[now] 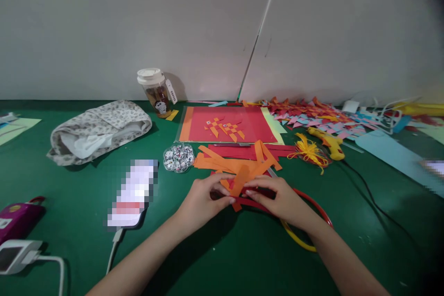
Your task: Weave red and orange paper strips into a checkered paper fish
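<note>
- Left hand and right hand, lower centre of frame, both pinching the same orange paper strip between fingertips; red strip sits under it, touching the fingers.
- Loose pile of orange strips just above the hands, overlapping red strips; exact count can't be told.
- Containers: one lidded cup at upper centre-left against the wall, brownish contents; one clear tray of googly eyes left of the strip pile, full, too many to count.
- One cloth bag at left, white material showing in its open end.
- One red sheet at centre with two woven orange pieces on it.
- One yellow glue gun right of centre, cable running to lower right; one bundle of yellow cord beside it.
- Two hoops, red and yellow, under the right wrist.
- Heap of paper triangles upper right, uncounted.
- Green mat: bare stretch at bottom centre between the forearms; wall bounds the far edge.
</note>
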The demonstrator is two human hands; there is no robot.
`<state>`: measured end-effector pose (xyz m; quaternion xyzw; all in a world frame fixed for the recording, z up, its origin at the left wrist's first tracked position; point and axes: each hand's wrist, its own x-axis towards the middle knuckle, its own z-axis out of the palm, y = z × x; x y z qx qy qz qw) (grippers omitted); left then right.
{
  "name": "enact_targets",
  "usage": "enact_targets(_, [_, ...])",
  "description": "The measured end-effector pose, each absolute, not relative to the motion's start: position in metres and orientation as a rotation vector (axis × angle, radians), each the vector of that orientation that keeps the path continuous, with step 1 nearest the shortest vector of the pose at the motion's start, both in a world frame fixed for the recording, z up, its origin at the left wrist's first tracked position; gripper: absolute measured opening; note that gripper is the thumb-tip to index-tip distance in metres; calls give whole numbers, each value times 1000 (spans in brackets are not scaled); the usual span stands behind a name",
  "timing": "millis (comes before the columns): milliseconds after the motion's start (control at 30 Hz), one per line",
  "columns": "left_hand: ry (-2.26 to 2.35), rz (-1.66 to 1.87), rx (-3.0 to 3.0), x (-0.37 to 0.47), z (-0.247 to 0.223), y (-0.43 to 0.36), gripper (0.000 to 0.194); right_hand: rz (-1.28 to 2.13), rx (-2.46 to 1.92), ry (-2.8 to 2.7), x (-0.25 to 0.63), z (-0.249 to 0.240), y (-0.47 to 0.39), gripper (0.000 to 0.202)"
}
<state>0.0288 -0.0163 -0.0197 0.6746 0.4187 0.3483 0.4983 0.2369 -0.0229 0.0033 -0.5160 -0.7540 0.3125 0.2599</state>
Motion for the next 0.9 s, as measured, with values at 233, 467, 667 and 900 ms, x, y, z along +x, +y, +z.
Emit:
enact_targets(233, [969,799,1760,30,-16,-21,39,877,-1472,-1996,232,8,-24,16])
enact_targets(467, [951,856,1865,29,-18,-20,45,897,-1392,-2070,235,8,-25,16])
enact_targets(667, [997,829,1789,30,-22,-18,33,780,-1349,-2179,233,6,-24,17])
enact_targets(900, [1033,800,1637,30,-25,-15,9,726,-1386,-2216,231,6,-25,18])
